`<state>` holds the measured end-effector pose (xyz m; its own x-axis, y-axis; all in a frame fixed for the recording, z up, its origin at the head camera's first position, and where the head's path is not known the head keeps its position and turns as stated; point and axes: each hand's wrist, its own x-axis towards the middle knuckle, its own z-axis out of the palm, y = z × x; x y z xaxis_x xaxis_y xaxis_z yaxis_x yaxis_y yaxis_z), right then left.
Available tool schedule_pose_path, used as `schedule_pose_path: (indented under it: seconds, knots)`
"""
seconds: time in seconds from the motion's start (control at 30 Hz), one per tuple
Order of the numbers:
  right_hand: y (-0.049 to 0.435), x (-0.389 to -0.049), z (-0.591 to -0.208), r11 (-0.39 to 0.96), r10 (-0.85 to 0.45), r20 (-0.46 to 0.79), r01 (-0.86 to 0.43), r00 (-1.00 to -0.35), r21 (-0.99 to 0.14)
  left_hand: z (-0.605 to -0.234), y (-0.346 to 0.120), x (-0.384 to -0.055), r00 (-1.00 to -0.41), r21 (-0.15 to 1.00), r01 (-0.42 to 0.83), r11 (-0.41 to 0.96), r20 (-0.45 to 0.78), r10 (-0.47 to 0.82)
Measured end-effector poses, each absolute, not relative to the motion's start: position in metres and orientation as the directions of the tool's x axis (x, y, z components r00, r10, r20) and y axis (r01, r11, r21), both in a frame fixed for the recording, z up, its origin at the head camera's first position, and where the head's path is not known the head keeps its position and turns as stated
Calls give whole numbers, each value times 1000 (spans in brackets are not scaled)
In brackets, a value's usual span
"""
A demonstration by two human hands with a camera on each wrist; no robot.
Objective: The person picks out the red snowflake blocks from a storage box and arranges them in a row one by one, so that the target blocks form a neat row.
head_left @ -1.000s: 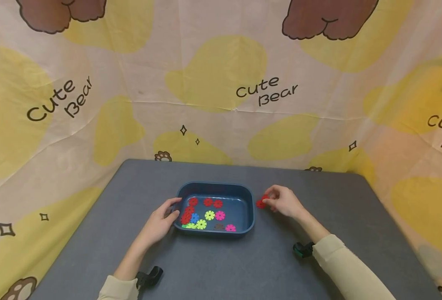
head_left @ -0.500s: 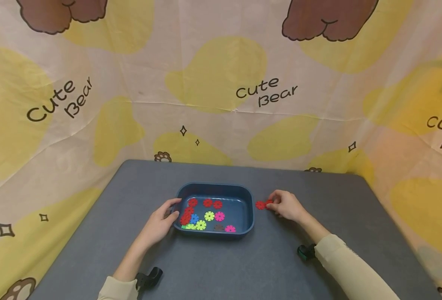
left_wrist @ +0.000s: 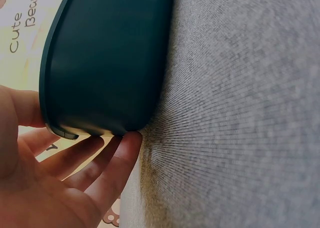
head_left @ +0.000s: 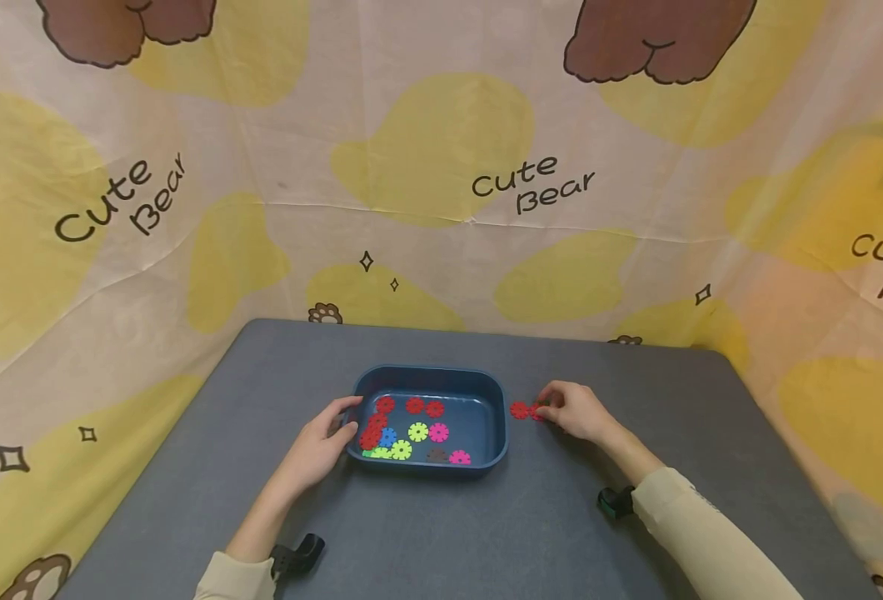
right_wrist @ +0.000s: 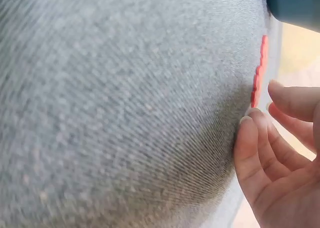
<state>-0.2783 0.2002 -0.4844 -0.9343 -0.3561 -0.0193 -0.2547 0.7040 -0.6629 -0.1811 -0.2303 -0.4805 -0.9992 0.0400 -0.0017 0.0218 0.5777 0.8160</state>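
A dark blue tray [head_left: 432, 469] stands on the table, with notched plastic discs inside in red, yellow-green, pink, blue and brown. My left hand [head_left: 320, 446] grips its left end, thumb at the rim and fingers against the outer wall; the left wrist view shows those fingers [left_wrist: 115, 178] from below. Right of the tray, two red notched discs lie flat side by side. One red disc [head_left: 519, 410] is uncovered. My right hand [head_left: 572, 410] pinches the other, partly hidden red disc [head_left: 536, 412] at its edge. Seen edge-on in the right wrist view, the discs form a thin red strip [right_wrist: 259, 70].
The grey table [head_left: 441, 533] carries the tray and discs. Behind it and along the sides hangs a printed cloth [head_left: 426, 150] with bear motifs. A black wrist camera [head_left: 299, 557] sits by the left cuff, another black camera [head_left: 616, 502] by the right.
My right hand has moved slightly right and lower; the disc it held, overlapping the first red disc, now lies beside it on the right. The left hand and tray stay put.
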Motion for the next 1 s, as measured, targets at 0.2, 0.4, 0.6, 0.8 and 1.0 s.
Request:
schedule_pose_path:
  seconds: [0.2, 0.4, 0.6, 0.8, 1.0]
  knots:
    - [202, -276, -474, 702, -340, -11, -246, -940, -668, -479, -229, -180, -999, 821, 25, 571, -7, 54]
    - [192, -271, -457, 661, -340, 37, -267, -940, -701, -480, -230, -181, -998, 821, 25, 571, -8, 55]
    - [176, -263, -443, 641, -338, 90, -299, -937, -707, -481, -230, -181, -999, 813, 28, 582, -4, 54]
    - [160, -256, -430, 617, -340, 130, -325, -931, -717, -480, -230, -181, -999, 818, 13, 575, -18, 48]
    - [142, -252, -423, 583, -353, 138, -333, -925, -742, -479, -230, -182, -999, 811, 9, 584, -19, 43]
